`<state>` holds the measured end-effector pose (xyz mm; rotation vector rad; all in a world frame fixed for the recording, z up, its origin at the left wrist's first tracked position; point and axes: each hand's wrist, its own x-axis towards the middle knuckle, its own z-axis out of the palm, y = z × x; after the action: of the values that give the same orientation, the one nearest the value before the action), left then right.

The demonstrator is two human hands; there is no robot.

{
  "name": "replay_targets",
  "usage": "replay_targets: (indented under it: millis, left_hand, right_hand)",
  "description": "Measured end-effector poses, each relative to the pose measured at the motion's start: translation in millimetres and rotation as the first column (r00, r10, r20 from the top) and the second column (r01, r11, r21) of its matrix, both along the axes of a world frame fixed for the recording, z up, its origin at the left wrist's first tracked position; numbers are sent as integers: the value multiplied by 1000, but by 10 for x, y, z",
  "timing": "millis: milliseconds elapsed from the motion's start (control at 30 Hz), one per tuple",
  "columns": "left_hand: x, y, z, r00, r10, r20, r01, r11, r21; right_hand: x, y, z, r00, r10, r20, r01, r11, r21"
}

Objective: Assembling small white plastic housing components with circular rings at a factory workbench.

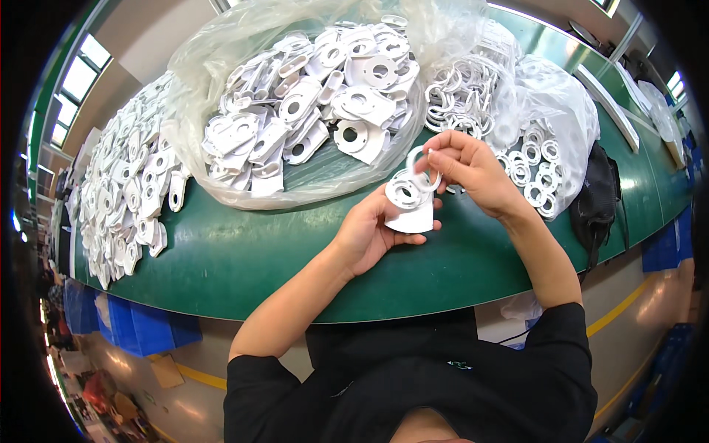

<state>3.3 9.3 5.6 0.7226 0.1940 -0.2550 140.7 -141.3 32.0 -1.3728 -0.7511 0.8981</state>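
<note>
Overlapping the upper right of one white plate (410, 220) clasped by left hand (367, 230), one white ring (410, 160) is pinched by right hand (474, 173), centre frame.

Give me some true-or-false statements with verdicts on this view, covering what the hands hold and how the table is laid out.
1. The left hand holds a white plate-like part. True.
2. The right hand pinches a white ring. True.
3. The white ring is held far from the white plate-like part. False: they overlap in this view.
4. A heap of rings lies right of the large plastic bag. True.
5. The tabletop is red. False: it is green.
6. The black fabric item lies left of both hands. False: it lies to their right.
</note>
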Motion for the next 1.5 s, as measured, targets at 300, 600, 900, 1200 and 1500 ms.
replay_targets:
  millis: [300, 600, 900, 1200, 1500]
  left_hand:
    - [0, 48, -52, 999, 27, 21, -31, 980, 197]
    - [-3, 3, 5, 996, 47, 75, -66, 956, 287]
    - [-2, 13, -2, 998, 52, 40, -59, 982, 181]
    - [-24, -15, -63, 987, 46, 152, -108, 896, 430]
    - [-56, -81, 8, 985, -1, 173, -132, 640, 757]
  right_hand:
    - [76, -18, -60, 976, -200, 83, 197, 980, 35]
    - [-19, 28, -77, 972, -200, 123, 200, 980, 10]
    - [-122, 91, -157, 961, -216, 173, 209, 976, 53]
    - [-158, 84, -138, 862, -178, 474, 195, 981, 13]
    - [-15, 28, -135, 945, 43, 325, -20, 997, -76]
